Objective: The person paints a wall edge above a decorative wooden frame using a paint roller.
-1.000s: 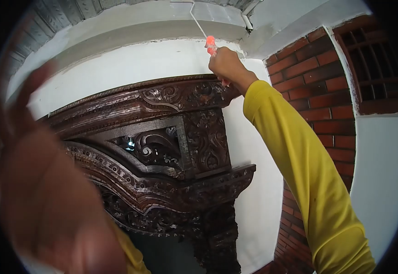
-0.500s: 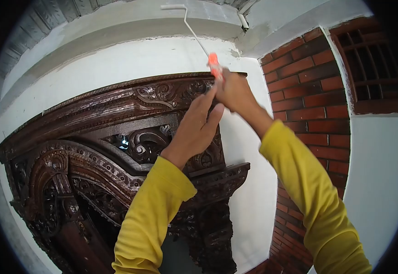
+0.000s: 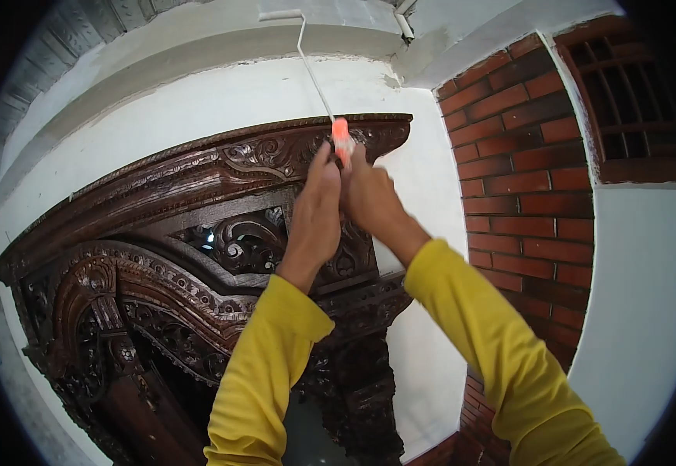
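A paint roller (image 3: 316,84) with a thin bent wire frame and an orange handle reaches up the white wall. Its narrow white roller sleeve (image 3: 279,15) overlaps the beam near the ceiling. My right hand (image 3: 373,194) is closed round the lower end of the handle. Pressed close beside it, my left hand (image 3: 318,213) has its fingers bent up against the handle's left side. Behind both hands rises a dark carved wooden door frame (image 3: 198,182) with scrollwork and an overhanging cornice.
A red brick panel (image 3: 520,167) covers the wall at the right, and a barred wooden window (image 3: 625,101) is set beyond it. Corrugated ceiling sheets (image 3: 81,46) show at the upper left. A short pipe (image 3: 404,25) sticks out near the top corner.
The roller handle and my right hand have come left and lower in view. My left hand, earlier with its thumb spread, has drawn in against the handle. The sleeve has shifted slightly left.
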Available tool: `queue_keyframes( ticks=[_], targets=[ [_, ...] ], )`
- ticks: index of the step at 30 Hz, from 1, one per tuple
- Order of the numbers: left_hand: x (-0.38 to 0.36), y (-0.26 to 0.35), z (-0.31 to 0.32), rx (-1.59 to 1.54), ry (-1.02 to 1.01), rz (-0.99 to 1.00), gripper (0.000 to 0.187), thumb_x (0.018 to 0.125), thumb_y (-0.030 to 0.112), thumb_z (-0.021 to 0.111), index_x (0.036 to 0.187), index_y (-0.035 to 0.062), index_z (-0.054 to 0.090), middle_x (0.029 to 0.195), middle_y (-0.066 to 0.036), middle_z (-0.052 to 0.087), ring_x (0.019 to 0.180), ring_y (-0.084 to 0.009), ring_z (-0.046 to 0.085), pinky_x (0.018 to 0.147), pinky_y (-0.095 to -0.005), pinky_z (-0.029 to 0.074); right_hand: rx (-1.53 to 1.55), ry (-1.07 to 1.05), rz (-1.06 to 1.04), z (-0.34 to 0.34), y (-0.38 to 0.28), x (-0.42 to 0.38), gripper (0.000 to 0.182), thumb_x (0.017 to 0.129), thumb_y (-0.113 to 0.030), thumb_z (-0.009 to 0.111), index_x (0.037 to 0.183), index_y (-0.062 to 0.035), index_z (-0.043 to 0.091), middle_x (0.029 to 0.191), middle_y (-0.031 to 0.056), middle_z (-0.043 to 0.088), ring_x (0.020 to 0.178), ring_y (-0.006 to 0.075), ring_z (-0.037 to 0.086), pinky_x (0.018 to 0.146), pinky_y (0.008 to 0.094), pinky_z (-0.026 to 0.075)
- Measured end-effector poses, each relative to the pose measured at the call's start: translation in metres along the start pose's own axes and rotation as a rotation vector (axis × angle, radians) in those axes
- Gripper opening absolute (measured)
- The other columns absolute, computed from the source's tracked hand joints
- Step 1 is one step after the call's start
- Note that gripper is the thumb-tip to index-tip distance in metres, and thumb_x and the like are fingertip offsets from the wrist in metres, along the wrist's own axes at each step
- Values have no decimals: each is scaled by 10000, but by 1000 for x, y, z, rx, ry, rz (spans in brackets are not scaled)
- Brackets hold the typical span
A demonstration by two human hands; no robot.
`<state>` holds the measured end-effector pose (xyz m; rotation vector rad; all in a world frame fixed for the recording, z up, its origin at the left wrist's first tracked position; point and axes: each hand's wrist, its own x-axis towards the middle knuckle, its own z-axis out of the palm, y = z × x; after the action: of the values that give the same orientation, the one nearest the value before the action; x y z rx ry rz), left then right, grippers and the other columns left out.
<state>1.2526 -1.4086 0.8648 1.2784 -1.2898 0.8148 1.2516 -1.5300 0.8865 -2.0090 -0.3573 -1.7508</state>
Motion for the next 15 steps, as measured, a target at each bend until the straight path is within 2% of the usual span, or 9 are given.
queue_keyframes(
  ticks=[4, 5, 9, 11, 12, 14, 15],
  targets=[
    [-25, 7, 5, 77, -71, 45, 591, 1022, 386, 350, 1438, -33, 324, 1370, -245, 472, 1284, -326, 455, 1059, -371, 340, 10, -26, 34, -19, 1, -37, 592, 888, -138, 531, 1350, 159, 308, 813, 324, 628, 760, 471, 640, 675, 519, 511],
    [-31, 8, 3, 109, -89, 50, 600, 1021, 399, 347, 1447, -22, 314, 1384, -240, 459, 1250, -309, 466, 1021, -362, 360, -2, -27, 46, -23, 3, -42, 617, 893, -142, 527, 1372, 158, 281, 815, 322, 629, 748, 464, 641, 664, 516, 509],
    [-45, 11, -12, 264, -165, 84, 654, 1012, 492, 325, 1496, 57, 259, 1405, -201, 439, 1039, -205, 565, 810, -310, 486, -47, 32, 37, -36, 15, -50, 540, 894, -138, 522, 1318, 147, 346, 814, 327, 626, 751, 477, 632, 654, 519, 507],
    [-48, 11, -16, 301, -184, 105, 660, 1009, 496, 332, 1497, 60, 257, 1405, -201, 442, 1041, -209, 566, 811, -316, 487, -42, 34, 45, -44, 14, -33, 477, 893, -132, 519, 1268, 136, 397, 818, 333, 624, 760, 484, 629, 655, 523, 506],
    [-50, 17, -16, 254, -188, 67, 658, 1010, 480, 349, 1478, 24, 274, 1409, -223, 431, 1131, -251, 520, 888, -334, 445, -29, 38, 39, -43, 17, -18, 404, 879, -127, 525, 1201, 103, 442, 841, 339, 626, 798, 498, 625, 699, 536, 508],
    [-52, 28, -16, 163, -193, -9, 656, 1011, 446, 382, 1440, -47, 309, 1419, -267, 411, 1312, -336, 429, 1043, -370, 361, -111, 41, 53, -45, 14, 21, 381, 858, -132, 535, 1162, 90, 477, 863, 334, 632, 836, 488, 634, 755, 540, 510],
    [-52, 26, -16, 167, -185, -1, 656, 1011, 445, 384, 1441, -45, 308, 1418, -266, 412, 1291, -329, 448, 1034, -368, 369, -104, 65, 25, -45, 13, 46, 357, 840, -135, 544, 1116, 89, 510, 875, 336, 633, 855, 485, 635, 779, 534, 511]
  ],
)
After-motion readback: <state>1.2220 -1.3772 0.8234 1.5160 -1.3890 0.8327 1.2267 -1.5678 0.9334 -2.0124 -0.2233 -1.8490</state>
